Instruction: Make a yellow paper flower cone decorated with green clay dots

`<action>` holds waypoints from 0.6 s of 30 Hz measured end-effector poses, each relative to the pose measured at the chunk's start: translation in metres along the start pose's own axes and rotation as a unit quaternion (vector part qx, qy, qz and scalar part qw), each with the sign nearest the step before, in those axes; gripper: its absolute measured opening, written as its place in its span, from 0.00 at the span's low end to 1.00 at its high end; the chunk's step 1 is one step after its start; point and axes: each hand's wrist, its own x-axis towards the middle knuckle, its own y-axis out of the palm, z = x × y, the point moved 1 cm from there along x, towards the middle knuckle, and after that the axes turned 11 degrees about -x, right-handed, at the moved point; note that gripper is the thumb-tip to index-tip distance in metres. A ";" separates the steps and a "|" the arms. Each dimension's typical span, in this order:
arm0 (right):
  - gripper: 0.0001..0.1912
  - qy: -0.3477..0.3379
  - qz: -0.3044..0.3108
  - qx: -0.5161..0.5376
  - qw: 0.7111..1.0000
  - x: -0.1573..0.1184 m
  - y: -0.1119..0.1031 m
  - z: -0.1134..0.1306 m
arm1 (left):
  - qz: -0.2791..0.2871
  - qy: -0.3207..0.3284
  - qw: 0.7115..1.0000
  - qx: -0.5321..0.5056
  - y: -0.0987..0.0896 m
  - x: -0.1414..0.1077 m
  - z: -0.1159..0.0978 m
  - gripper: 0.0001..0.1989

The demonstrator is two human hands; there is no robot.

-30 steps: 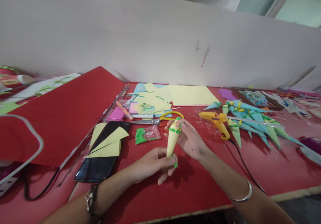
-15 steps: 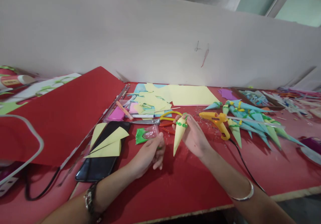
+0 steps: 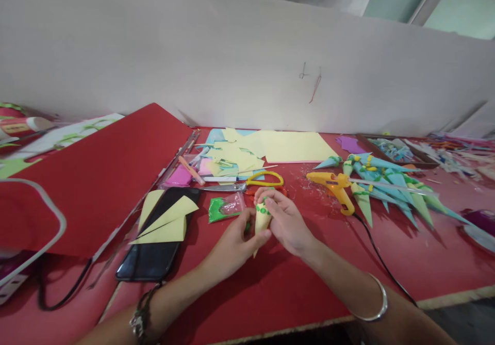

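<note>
A pale yellow paper cone (image 3: pixel 262 222), tip down, is held between my two hands over the red table. A band of green clay dots rings its upper part. My right hand (image 3: pixel 290 226) grips the cone near the wide end, thumb by the dots. My left hand (image 3: pixel 234 239) pinches its lower part, the thumb across the front; a bit of green clay (image 3: pixel 247 226) shows by its curled fingers. Just behind lie a plastic packet of green clay (image 3: pixel 217 211) and scissors (image 3: pixel 265 175) with yellow and red handles, partly hidden by my right hand.
To the right, a yellow glue gun (image 3: pixel 333 181) with a trailing cord lies against several blue and yellow paper cones (image 3: pixel 402 185). Yellow paper pieces (image 3: pixel 166 229) rest on a black phone (image 3: pixel 149 260) at left. Paper scraps (image 3: pixel 235 151) lie near the wall; a red board (image 3: pixel 96 180) leans left.
My left hand has moved right and up and taken hold of the cone. My right hand has brought the cone slightly left and lower, its thumb now across the front.
</note>
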 end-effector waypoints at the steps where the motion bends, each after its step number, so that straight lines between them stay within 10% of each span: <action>1: 0.05 -0.003 0.006 -0.010 1.000 -0.002 0.002 0.000 | 0.009 0.010 1.000 0.024 0.000 -0.001 0.001 0.11; 12: 0.03 -0.062 0.005 -0.093 0.994 -0.004 0.000 0.006 | 0.026 0.031 0.999 0.025 -0.001 0.004 0.000 0.07; 18: 0.04 -0.089 -0.112 -0.082 0.986 0.003 -0.012 0.005 | -0.016 -0.031 0.998 -0.055 -0.005 0.005 0.001 0.14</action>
